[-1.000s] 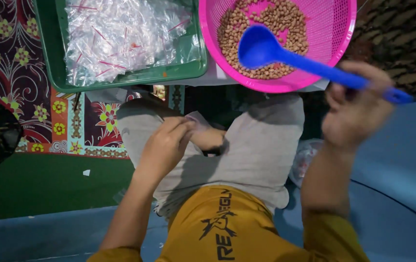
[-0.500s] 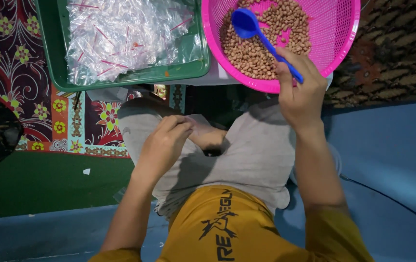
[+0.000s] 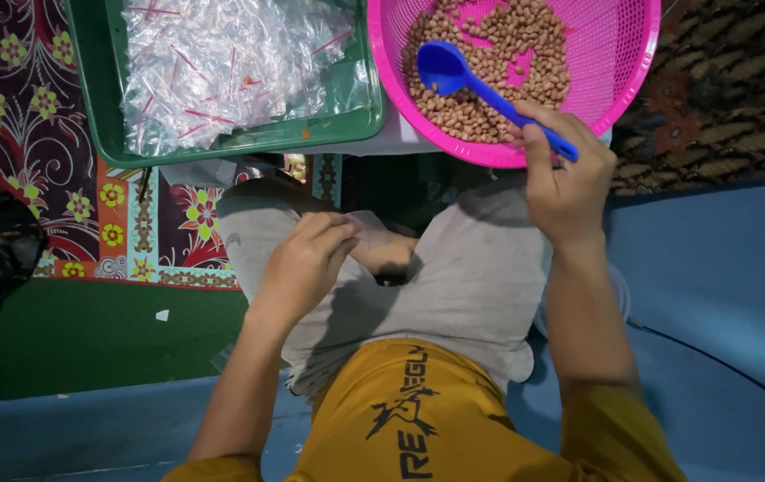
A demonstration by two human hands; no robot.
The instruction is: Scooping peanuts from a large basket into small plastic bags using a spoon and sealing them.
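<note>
Basically, the blue scoop (image 3: 489, 94) was gripped by its handle end in the right hand (image 3: 565, 174), fingers clenched around it, bowl lowered into the peanuts (image 3: 498, 62) inside the pink perforated basket (image 3: 614, 80), presumably so a portion could be dug out. A small clear plastic bag (image 3: 360, 223) was pinched in the left hand (image 3: 306, 259) over the lap, fingers closed on its edge, likely kept ready for filling. More clear bags (image 3: 231, 67) were piled in the green tray (image 3: 97, 107), just beside the basket, on the patterned mat (image 3: 115, 223).
</note>
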